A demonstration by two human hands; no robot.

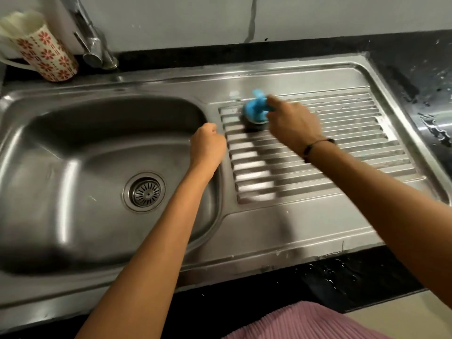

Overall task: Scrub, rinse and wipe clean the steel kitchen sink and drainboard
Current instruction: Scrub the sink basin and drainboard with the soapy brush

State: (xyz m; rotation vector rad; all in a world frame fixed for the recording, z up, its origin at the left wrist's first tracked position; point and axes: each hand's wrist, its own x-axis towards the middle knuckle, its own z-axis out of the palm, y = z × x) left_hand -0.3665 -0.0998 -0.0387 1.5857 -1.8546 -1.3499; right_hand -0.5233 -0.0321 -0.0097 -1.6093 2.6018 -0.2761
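On the ribbed drainboard [342,133], the right hand [293,123] grips the blue scrubber [255,111] at its fingertips, while the left hand [208,145] is a closed fist beside the sink [73,152]

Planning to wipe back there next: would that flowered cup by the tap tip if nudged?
Probably. The flowered cup is tall, narrow and already leaning. It looks like light plastic. It stands on the ledge beside the tap, so a nudge could drop it into the sink.
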